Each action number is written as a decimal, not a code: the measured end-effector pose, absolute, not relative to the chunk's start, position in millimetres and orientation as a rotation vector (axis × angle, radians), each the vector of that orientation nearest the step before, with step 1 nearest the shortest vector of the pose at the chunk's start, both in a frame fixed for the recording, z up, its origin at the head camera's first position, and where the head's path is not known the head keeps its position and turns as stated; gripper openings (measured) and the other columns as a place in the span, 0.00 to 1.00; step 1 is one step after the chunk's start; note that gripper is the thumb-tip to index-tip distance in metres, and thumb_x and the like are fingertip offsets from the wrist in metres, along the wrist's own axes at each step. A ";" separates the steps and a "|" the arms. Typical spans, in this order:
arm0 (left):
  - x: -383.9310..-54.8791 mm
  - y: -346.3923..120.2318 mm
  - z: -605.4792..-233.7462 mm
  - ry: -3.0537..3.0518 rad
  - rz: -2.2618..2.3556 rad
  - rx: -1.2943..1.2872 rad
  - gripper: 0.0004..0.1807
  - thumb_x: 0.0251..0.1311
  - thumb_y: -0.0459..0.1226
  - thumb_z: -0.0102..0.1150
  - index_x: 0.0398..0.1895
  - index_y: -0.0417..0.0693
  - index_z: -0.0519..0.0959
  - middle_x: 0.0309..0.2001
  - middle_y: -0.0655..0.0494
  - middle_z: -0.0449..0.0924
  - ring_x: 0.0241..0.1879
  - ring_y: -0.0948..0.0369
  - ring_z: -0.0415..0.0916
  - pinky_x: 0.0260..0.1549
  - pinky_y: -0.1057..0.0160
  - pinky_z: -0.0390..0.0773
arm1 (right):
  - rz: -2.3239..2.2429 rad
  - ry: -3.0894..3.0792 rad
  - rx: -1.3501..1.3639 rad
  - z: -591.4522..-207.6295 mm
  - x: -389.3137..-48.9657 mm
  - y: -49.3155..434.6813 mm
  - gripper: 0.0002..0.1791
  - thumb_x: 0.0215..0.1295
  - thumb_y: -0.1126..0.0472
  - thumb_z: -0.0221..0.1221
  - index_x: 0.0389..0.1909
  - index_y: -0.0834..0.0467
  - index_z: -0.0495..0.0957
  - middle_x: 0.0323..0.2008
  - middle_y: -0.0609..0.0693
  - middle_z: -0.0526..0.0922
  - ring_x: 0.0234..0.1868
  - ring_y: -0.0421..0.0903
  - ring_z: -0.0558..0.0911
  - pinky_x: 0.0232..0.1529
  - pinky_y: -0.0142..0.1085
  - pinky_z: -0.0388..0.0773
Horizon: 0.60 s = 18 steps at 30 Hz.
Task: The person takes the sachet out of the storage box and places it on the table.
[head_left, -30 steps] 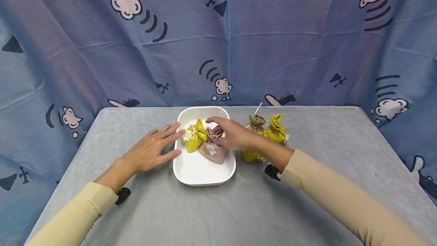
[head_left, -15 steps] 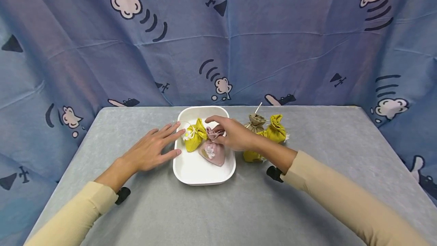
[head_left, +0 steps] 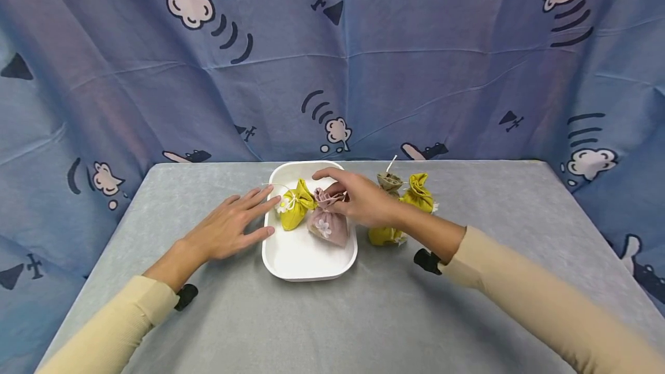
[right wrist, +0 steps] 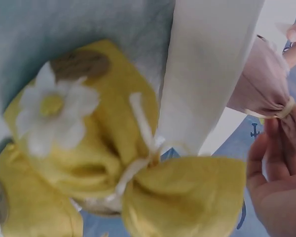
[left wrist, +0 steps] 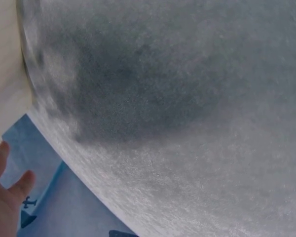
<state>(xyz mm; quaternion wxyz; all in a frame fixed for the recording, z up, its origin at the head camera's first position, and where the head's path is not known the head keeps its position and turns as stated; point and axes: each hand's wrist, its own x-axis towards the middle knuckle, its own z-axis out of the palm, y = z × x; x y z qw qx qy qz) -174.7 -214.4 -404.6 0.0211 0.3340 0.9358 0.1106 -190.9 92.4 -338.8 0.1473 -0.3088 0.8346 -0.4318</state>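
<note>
My right hand (head_left: 366,198) pinches the gathered neck of a pink drawstring pouch (head_left: 328,228) with a white flower on it. The pouch hangs over the white tray (head_left: 301,261), toward its right wall. In the right wrist view the fingers (right wrist: 278,163) close round the cloth above the tie of the pink pouch (right wrist: 261,81). A yellow drawstring pouch (head_left: 292,216) lies in the tray, left of the pink one. My left hand (head_left: 231,225) is spread with straight fingers at the tray's left rim, fingertips close to the yellow pouch.
Right of the tray, partly hidden behind my right arm, stand a brown pouch (head_left: 388,182), a yellow pouch (head_left: 418,192) and another yellow pouch (head_left: 383,236) nearer me. They rest on a grey cloth-covered table (head_left: 312,328). A blue patterned curtain (head_left: 441,74) hangs behind.
The pink pouch first turned so its flower faced me, then shifted slightly right with my right hand. My left hand and the other pouches have stayed in place.
</note>
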 end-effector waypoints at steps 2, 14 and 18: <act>-174.8 -215.2 -404.7 2.907 0.344 1.045 0.37 0.71 0.61 0.45 0.79 0.58 0.57 0.79 0.52 0.50 0.76 0.47 0.50 0.64 0.37 0.61 | -1.266 2.415 -0.939 -335.3 -189.4 95.7 0.32 0.62 0.78 0.61 0.68 0.60 0.68 0.49 0.56 0.86 0.52 0.48 0.84 0.52 0.42 0.80; -173.9 -214.2 -402.0 2.903 0.318 1.023 0.38 0.71 0.62 0.44 0.79 0.59 0.57 0.79 0.54 0.49 0.76 0.48 0.50 0.65 0.37 0.61 | -1.279 2.525 -1.030 -305.2 -176.0 120.0 0.33 0.62 0.77 0.62 0.67 0.57 0.70 0.47 0.51 0.86 0.49 0.45 0.85 0.48 0.42 0.81; -173.9 -212.7 -401.6 2.898 0.309 1.012 0.38 0.70 0.63 0.43 0.79 0.59 0.57 0.79 0.54 0.48 0.76 0.47 0.50 0.65 0.37 0.60 | -1.307 2.546 -1.049 -294.6 -175.4 131.0 0.33 0.61 0.78 0.62 0.67 0.58 0.69 0.47 0.52 0.86 0.50 0.46 0.85 0.47 0.42 0.81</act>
